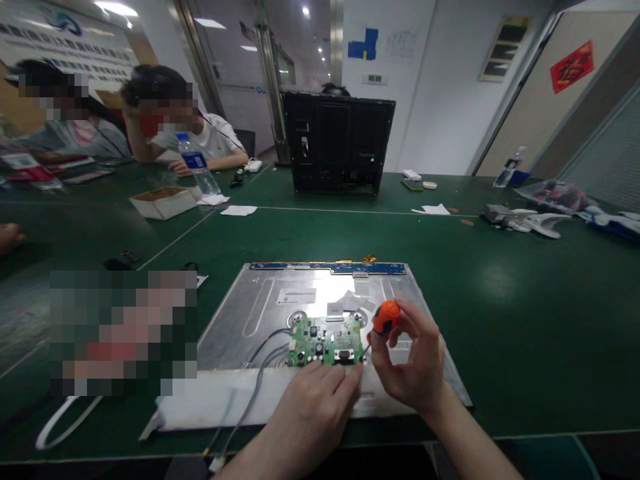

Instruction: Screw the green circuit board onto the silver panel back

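A metal display panel (260,300) lies flat on the green table, with a blue strip board along its far edge. On the panel sits a green circuit board (325,337), with grey cables (261,373) running from its left side. My right hand (413,357) is closed round an orange and black screwdriver (387,317), its shaft slanting down to the board's near right corner. My left hand (320,400) rests at the board's near edge, fingers together with the fingertips near that corner; anything under them is hidden.
A black monitor back (337,143) stands across the table (490,333). Two people sit at the far left near a water bottle (197,163) and an open box (163,202). White parts (525,220) and plastic bags lie at the right.
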Tool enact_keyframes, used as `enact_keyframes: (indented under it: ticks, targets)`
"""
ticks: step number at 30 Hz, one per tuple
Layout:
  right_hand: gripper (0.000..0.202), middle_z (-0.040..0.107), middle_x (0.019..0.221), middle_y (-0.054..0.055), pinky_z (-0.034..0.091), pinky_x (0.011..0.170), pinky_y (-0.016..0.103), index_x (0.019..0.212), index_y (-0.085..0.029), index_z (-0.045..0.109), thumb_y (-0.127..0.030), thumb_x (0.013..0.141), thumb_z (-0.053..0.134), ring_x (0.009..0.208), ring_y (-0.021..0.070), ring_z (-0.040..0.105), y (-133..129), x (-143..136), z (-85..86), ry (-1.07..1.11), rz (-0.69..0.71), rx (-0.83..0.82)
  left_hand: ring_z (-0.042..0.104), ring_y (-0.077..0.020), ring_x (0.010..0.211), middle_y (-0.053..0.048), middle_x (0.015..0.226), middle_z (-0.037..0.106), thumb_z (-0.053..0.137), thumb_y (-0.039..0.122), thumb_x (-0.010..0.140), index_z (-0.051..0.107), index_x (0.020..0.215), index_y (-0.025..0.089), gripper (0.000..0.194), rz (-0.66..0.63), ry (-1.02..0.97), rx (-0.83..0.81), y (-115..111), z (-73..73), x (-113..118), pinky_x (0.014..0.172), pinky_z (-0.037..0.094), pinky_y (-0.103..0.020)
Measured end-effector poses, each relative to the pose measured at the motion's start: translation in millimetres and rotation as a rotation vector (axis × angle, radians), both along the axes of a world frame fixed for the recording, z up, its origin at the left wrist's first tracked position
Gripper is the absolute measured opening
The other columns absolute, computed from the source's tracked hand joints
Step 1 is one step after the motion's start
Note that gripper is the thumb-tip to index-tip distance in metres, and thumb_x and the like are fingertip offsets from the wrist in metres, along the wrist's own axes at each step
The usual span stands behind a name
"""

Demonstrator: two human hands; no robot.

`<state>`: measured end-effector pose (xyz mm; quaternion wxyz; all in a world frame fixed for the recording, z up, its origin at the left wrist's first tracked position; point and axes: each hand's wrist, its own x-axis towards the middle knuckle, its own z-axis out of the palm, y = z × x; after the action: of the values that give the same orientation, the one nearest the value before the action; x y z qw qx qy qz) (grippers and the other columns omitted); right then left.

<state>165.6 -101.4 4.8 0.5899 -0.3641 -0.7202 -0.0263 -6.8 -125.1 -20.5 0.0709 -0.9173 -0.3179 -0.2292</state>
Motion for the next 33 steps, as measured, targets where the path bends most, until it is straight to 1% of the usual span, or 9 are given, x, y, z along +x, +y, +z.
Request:
enact_keyframes:
  ticks: [5, 10, 13, 17, 19, 22, 24, 28, 33]
  targets:
    - [0.062, 0.061, 0.088, 0.005, 0.045, 0.041, 0.023, 0.135, -0.017, 0.033, -0.011, 0.078, 0.057, 0.056, 0.0113, 0.057, 0.0, 0.7, 0.9, -0.009, 0.023, -0.003, 0.048, -0.0163, 0.052, 0.001, 0.061, 0.051, 0.032, 0.015, 0.096, 0.054, 0.104, 0.014, 0.023, -0.006, -0.004, -0.002, 0.8, -2.8, -0.7, 0.051, 0.035, -0.029]
    - [0.065, 0.062, 0.092, 0.005, 0.044, 0.04, 0.021, 0.134, -0.02, 0.033, -0.019, 0.079, 0.065, 0.055, 0.0095, 0.054, 2.0, -0.1, 2.0, -0.011, -0.014, 0.03, 0.05, -0.0166, 0.055, -0.001, 0.064, 0.052, 0.034, 0.015, 0.095, 0.055, 0.107, 0.014, 0.023, -0.005, 0.008, -0.023, 0.4, -3.5, -1.1, 0.053, 0.037, -0.029]
    - [0.063, 0.061, 0.086, 0.002, 0.044, 0.04, 0.02, 0.133, -0.019, 0.035, -0.016, 0.078, 0.066, 0.055, 0.0095, 0.052, 2.9, 0.1, 4.5, -0.009, -0.003, 0.044, 0.051, -0.0165, 0.056, -0.001, 0.066, 0.054, 0.035, 0.015, 0.095, 0.055, 0.108, 0.014, 0.023, -0.001, 0.02, -0.029, 0.3, -2.7, -1.4, 0.054, 0.039, -0.029]
    - [0.058, 0.058, 0.08, 0.001, 0.043, 0.04, 0.022, 0.131, -0.017, 0.04, -0.013, 0.079, 0.064, 0.054, 0.0101, 0.05, 1.4, 1.3, 8.5, -0.037, -0.009, 0.003, 0.05, -0.017, 0.055, -0.001, 0.066, 0.054, 0.035, 0.015, 0.095, 0.054, 0.109, 0.014, 0.024, -0.014, 0.027, -0.026, 0.4, -2.7, -1.8, 0.053, 0.039, -0.03]
    - [0.058, 0.059, 0.079, 0.002, 0.044, 0.041, 0.023, 0.132, -0.016, 0.04, -0.013, 0.079, 0.063, 0.053, 0.0102, 0.05, 0.1, 1.5, 8.5, -0.052, -0.024, -0.015, 0.05, -0.0166, 0.054, -0.001, 0.066, 0.054, 0.034, 0.014, 0.095, 0.054, 0.109, 0.014, 0.024, -0.012, 0.026, -0.022, 0.4, -2.4, -1.7, 0.053, 0.039, -0.029]
    - [0.066, 0.061, 0.084, 0.004, 0.045, 0.042, 0.023, 0.138, -0.015, 0.033, -0.012, 0.078, 0.061, 0.053, 0.0103, 0.054, -1.2, 1.1, 4.8, -0.022, -0.03, -0.025, 0.05, -0.0161, 0.053, -0.001, 0.064, 0.053, 0.033, 0.014, 0.095, 0.054, 0.108, 0.014, 0.025, -0.008, 0.016, -0.02, 0.0, -1.2, -1.2, 0.052, 0.039, -0.028]
    - [0.069, 0.062, 0.091, 0.006, 0.046, 0.042, 0.024, 0.14, -0.017, 0.03, -0.01, 0.078, 0.06, 0.054, 0.0103, 0.056, -1.6, 0.9, 1.3, 0.005, -0.009, -0.032, 0.049, -0.016, 0.052, 0.0, 0.064, 0.053, 0.032, 0.014, 0.096, 0.055, 0.107, 0.013, 0.025, -0.003, 0.012, -0.019, -0.2, -0.4, -0.7, 0.051, 0.038, -0.028]
    - [0.069, 0.061, 0.098, 0.008, 0.048, 0.046, 0.026, 0.139, -0.019, 0.03, -0.011, 0.078, 0.06, 0.057, 0.0113, 0.057, -1.3, 1.4, -2.3, -0.002, 0.003, -0.035, 0.049, -0.0156, 0.052, 0.0, 0.063, 0.052, 0.033, 0.015, 0.096, 0.055, 0.107, 0.014, 0.025, 0.01, 0.003, -0.011, 0.3, -0.2, -0.1, 0.052, 0.038, -0.028]
    - [0.064, 0.06, 0.083, 0.002, 0.044, 0.041, 0.022, 0.135, -0.02, 0.035, -0.014, 0.078, 0.065, 0.056, 0.0106, 0.052, 1.5, 1.6, 3.9, -0.012, -0.008, 0.029, 0.05, -0.0166, 0.054, -0.001, 0.065, 0.054, 0.035, 0.015, 0.095, 0.055, 0.107, 0.014, 0.023, -0.012, -0.002, -0.015, 1.1, -2.0, -0.8, 0.052, 0.039, -0.029]
